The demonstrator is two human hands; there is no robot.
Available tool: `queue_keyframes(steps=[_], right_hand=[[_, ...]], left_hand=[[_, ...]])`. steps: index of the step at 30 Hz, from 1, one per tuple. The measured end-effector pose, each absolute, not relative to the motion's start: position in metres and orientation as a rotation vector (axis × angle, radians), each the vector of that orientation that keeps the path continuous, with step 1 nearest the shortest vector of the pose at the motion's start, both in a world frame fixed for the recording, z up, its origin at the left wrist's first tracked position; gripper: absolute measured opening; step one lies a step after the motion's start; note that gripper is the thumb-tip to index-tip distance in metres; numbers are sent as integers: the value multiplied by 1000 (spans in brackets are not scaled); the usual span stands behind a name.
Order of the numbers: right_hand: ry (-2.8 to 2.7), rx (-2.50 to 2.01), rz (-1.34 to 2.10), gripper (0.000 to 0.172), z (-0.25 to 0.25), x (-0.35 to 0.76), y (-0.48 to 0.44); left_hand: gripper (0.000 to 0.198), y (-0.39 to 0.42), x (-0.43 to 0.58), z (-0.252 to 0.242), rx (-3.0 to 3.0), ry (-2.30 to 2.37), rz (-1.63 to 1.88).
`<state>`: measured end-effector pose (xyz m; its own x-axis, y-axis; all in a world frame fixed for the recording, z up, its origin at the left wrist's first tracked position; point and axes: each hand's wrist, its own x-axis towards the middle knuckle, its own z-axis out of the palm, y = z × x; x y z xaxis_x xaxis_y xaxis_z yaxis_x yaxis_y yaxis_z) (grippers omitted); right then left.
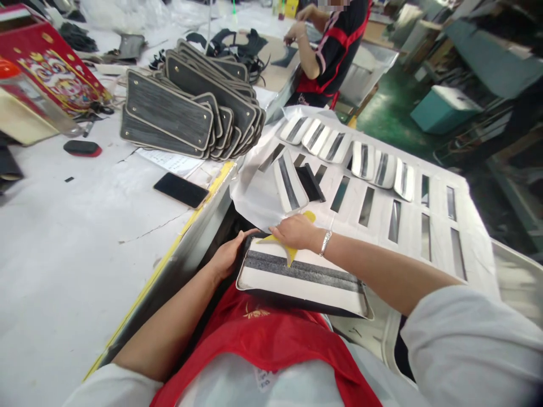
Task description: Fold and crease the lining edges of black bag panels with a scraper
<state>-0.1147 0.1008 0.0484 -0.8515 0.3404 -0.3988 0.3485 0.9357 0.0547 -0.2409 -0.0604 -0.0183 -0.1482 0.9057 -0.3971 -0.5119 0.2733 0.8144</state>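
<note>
A boxy white bag piece (297, 291) with a dark grey stripe and dark sides lies across my lap, on the red apron. My left hand (229, 257) grips its far left corner, with thumb and forefinger along the edge and the other fingers partly hidden. Closed around a thin yellow piece (292, 255), my right hand (294, 230) presses at the far edge of the bag piece. Pointed ends of the yellow piece stick out below and above the fingers; whether it is cloth or stiff sheet I cannot tell.
Left, a white table holds a stack of dark bag panels (169, 113), a phone (181, 190), a black-and-red oval item (82, 148) and a red box (51, 73). Ahead, a slotted white board (352, 220) carries several striped white pieces (291, 181). Beyond, a co-worker (335, 51) sits.
</note>
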Motion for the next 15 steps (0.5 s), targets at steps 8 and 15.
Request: queue_keyframes(steps=[8,15], right_hand=[[2635,666,74,63,64,-98,82],[2669,786,39,62,62,-110,74]], left_hand=[[55,-70,-238,-26,577,1304,1457],[46,-49,-242,-16,537,1290,1405]])
